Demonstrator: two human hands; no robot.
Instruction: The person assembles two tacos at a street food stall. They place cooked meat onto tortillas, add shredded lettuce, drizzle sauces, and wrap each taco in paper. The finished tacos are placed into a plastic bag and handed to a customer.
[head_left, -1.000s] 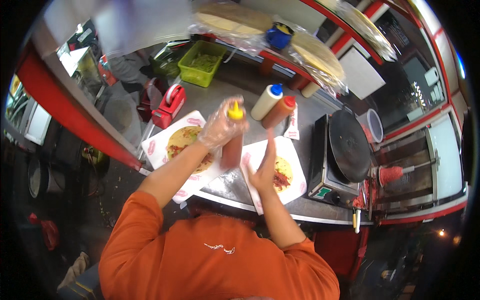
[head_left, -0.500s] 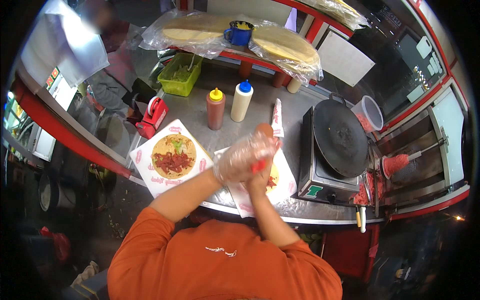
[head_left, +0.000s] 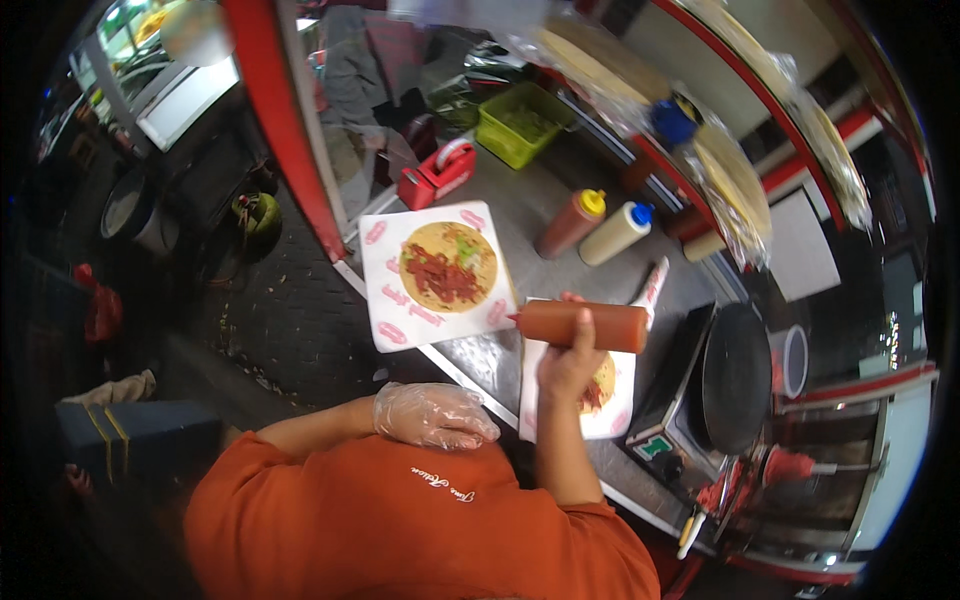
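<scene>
My right hand (head_left: 568,374) is wrapped round a squeeze bottle of orange-red sauce (head_left: 622,326). The bottle lies level in the air, its red nozzle pointing left. Below it, partly hidden by my hand and the bottle, is a flatbread with red meat (head_left: 598,388) on a printed paper sheet (head_left: 532,385). To the left, another flatbread topped with red meat and shredded greens (head_left: 450,268) rests on its own paper sheet (head_left: 385,325). My left hand (head_left: 436,415), in a clear plastic glove, is held near my chest, fingers loosely extended and holding nothing.
Farther back stand a yellow-capped sauce bottle (head_left: 570,225), a blue-capped white bottle (head_left: 615,236), a red tape dispenser (head_left: 437,178) and a green basket (head_left: 520,125). On the right are a griddle pan (head_left: 738,375) on a stove and meat on a spit (head_left: 785,466). Wrapped flatbreads (head_left: 730,185) lie on a shelf.
My left hand has drawn back from beside the bottle to my chest. The bottle has moved into a level position in my right hand. The view has turned left.
</scene>
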